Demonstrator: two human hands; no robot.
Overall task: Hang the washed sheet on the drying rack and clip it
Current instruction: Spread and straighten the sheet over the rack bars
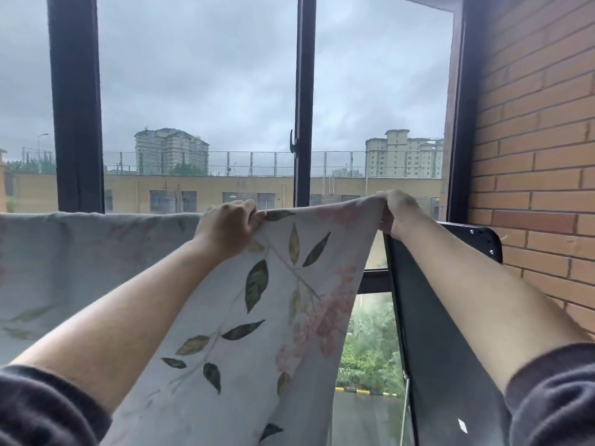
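sheet [273, 323]: hung across the foot of the window [199, 75], its leafy end raised.
left hand [229, 227]: gripped the sheet's top edge, left of the window's post [304, 91].
right hand [398, 214]: gripped the sheet's corner, right of that post.
panel [450, 317]: dark, under the window's right corner.
wall [534, 140]: brick, right of the window.

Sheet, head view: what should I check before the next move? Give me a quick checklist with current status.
1. left hand gripping the sheet by its top edge: ok.
2. right hand gripping the sheet's corner: ok.
3. Edge between the hands spread, not bunched: ok.
4. draped section to the left hanging flat: ok.
5. Rack rail under the held edge: cannot tell, cloth hides it.
6. Clips at hand: cannot tell, none in view.
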